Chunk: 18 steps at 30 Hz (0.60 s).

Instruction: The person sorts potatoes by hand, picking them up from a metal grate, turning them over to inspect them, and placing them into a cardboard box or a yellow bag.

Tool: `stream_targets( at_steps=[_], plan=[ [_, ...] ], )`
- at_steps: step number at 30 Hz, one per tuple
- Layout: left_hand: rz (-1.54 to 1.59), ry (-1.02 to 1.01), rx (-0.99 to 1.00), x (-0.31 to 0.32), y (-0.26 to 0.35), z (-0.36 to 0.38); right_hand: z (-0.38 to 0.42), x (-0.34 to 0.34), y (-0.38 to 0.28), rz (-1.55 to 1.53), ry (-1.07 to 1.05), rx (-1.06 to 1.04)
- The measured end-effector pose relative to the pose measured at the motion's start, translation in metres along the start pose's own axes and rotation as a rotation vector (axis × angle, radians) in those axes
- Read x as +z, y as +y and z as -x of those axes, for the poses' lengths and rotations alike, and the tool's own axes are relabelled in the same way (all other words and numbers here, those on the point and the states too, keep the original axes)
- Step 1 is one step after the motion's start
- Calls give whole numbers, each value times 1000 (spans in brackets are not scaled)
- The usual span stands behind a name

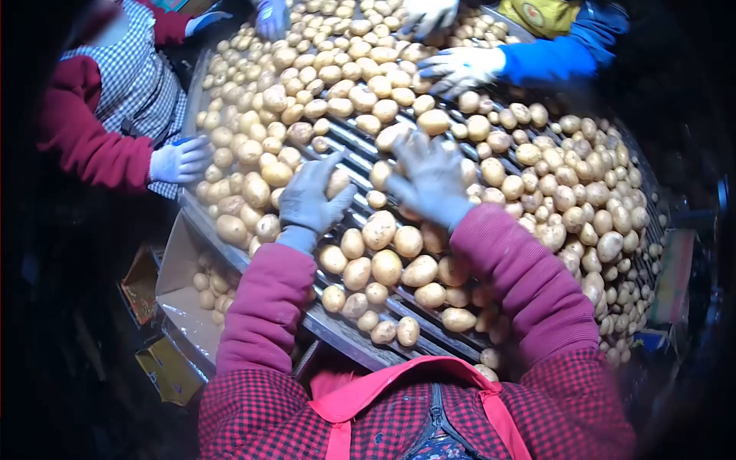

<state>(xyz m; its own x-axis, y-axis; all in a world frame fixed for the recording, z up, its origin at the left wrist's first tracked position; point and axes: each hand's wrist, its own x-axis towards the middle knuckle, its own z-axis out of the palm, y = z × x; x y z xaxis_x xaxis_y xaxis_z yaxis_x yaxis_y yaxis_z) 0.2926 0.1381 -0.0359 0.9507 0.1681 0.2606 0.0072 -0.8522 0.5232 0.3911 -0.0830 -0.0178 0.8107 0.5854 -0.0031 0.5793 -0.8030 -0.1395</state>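
Observation:
Both my hands, in grey gloves, are over a slatted table covered with potatoes. My left hand (310,195) has its fingers stretched forward and the thumb apart, with a potato (338,182) in the gap between them. To its right, my right hand (431,176) is spread low over the potatoes, fingers apart. One potato (392,136) sits at its fingertips and another (379,175) beside its thumb. Bare metal rollers (354,142) show between my hands. Nearer my body lies a group of larger potatoes (386,267).
A person's gloved hand (180,160) rests at the table's left edge. Across from me, another gloved hand (464,69) reaches in from a blue sleeve (556,60); more gloved hands show at the far side. A box (184,264) holding potatoes stands below left. Potatoes (563,199) pile thickly at right.

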Motion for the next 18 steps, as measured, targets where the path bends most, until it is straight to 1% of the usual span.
stream_targets(
  at_steps=[1, 3, 4, 5, 7, 8, 9, 11, 12, 13, 15, 16, 17, 18],
  plan=[
    [6, 21, -23, 1, -2, 2, 17, -2, -10, -34, -54, -74],
    [76, 23, -43, -1, -1, 2, 44, 11, -18, -45, 116, -172],
    [120, 16, -56, -1, -3, 1, 55, 5, -17, -96, 128, -245],
    [162, 9, -74, -1, -6, 2, 68, -3, -17, -120, 58, -303],
    [261, 80, -96, 1, -11, 4, 101, -7, -19, -264, -18, -384],
    [339, 102, -71, 2, -16, 3, 112, -15, -15, -189, 17, -406],
    [472, 127, -43, 10, -32, 2, 99, -32, -2, -348, -175, -451],
    [1071, 62, -419, -8, -22, 8, 83, -43, 23, -628, -216, -99],
    [1258, 78, -508, -19, -19, 12, 66, -49, 31, -568, -84, -47],
    [1438, 65, -506, -29, -13, 22, 45, -52, 39, -509, 49, 8],
    [1257, 100, -315, -35, -3, 47, -2, -39, 50, -419, 232, -23],
    [1282, 87, -240, -32, -11, 59, -26, -24, 57, -349, 182, -51],
    [1172, 93, -178, -36, -7, 69, -48, -9, 62, -279, 133, -82],
    [1063, 105, -118, -39, -3, 79, -63, 1, 64, -306, 92, -73]
  ],
)
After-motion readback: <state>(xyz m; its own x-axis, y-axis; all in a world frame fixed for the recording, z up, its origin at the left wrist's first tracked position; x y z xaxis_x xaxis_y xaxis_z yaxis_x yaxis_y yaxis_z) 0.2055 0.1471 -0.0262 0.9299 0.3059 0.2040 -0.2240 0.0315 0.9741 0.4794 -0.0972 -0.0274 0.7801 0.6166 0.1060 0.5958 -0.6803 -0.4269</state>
